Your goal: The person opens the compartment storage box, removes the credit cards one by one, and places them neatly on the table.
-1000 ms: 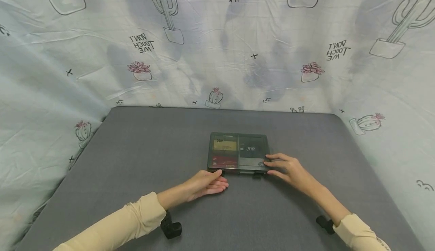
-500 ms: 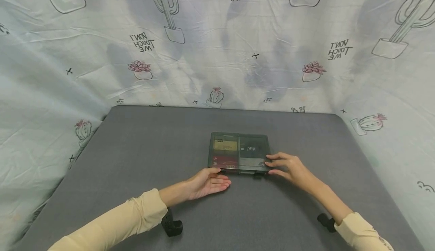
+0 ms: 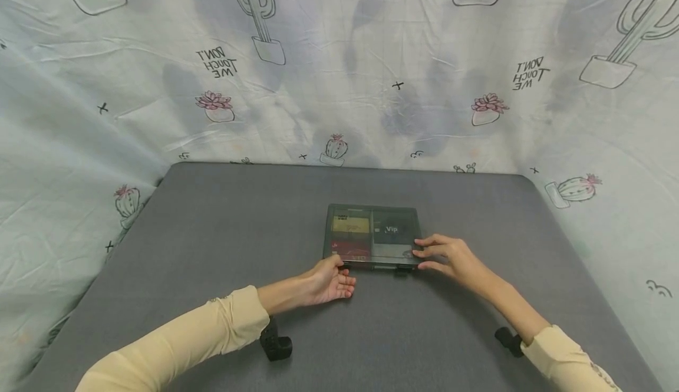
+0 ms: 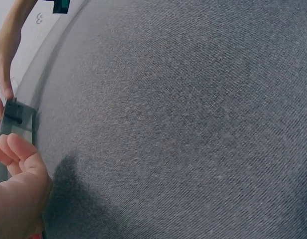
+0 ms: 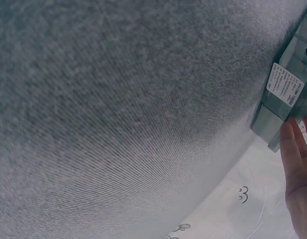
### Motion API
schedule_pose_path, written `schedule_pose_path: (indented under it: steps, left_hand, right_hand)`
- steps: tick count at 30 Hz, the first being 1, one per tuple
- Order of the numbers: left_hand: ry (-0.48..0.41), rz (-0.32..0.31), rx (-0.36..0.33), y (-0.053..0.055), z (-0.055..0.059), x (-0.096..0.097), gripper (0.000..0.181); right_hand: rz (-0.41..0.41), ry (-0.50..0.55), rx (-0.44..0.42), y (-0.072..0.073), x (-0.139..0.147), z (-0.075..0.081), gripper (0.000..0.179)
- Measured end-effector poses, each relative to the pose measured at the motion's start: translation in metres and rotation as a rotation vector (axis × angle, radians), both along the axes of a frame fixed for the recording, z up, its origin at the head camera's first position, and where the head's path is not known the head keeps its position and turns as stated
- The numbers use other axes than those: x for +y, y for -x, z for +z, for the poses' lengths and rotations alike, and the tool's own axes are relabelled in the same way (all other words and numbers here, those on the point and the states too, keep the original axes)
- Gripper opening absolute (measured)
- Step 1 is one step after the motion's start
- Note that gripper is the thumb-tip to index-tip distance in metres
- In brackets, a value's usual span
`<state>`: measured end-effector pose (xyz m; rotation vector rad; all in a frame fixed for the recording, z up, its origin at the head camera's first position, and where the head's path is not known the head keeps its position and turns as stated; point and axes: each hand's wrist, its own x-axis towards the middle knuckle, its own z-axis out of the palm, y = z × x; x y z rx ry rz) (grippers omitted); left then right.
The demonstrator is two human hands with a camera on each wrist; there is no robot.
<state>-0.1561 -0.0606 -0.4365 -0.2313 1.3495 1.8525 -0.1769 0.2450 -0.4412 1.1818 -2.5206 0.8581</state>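
A tinted see-through plastic card case (image 3: 373, 259) lies on the grey table with its lid down. Yellow, red, dark "Vip" and pale cards show through the lid. My left hand (image 3: 328, 280) touches the front left edge with its thumb, while its other fingers are loosely bent below and apart from the case. At the right end, my right hand (image 3: 451, 256) rests nearly straight fingertips on the case, its thumb by the front right corner. A dark latch (image 4: 14, 110) shows on the front near that thumb. The right wrist view shows a white printed label (image 5: 285, 84) on the case.
The grey cloth-like table (image 3: 254, 215) stretches around the case on all sides. Behind and beside it hangs a pale curtain (image 3: 339, 73) printed with cacti. Black wrist mounts (image 3: 277, 345) sit under both forearms.
My left hand has turned and shifted slightly, with its thumb now higher on the case's front edge and its fingers more bent. The right hand and the case stay about where they were.
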Motion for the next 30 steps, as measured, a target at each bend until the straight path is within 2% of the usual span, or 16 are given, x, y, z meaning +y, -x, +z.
schedule_pose_path:
  steps: [6, 14, 21, 24, 28, 30]
  left_hand:
    - [0.017, -0.025, 0.013, 0.001, 0.001, -0.001, 0.013]
    - [0.028, 0.001, -0.009, 0.002, 0.002, 0.001, 0.010]
    - [0.088, 0.026, 0.068, -0.001, 0.003, -0.001, 0.018]
    - [0.065, 0.011, 0.035, 0.001, 0.005, -0.004, 0.015]
    - [0.047, -0.004, -0.014, 0.001, 0.006, -0.011, 0.034]
    - [0.047, -0.013, -0.024, -0.001, 0.005, -0.016, 0.036]
  right_hand:
    - [-0.003, -0.008, -0.018, 0.001, 0.000, 0.002, 0.028]
    - [-0.004, -0.009, -0.036, 0.001, 0.001, 0.002, 0.028]
    - [-0.002, -0.011, -0.013, 0.003, 0.000, 0.003, 0.026]
    - [-0.004, -0.014, -0.014, 0.004, -0.001, 0.004, 0.026]
    - [-0.011, -0.023, -0.024, 0.004, -0.001, 0.004, 0.027]
    - [-0.015, -0.027, -0.030, 0.004, -0.001, 0.004, 0.027]
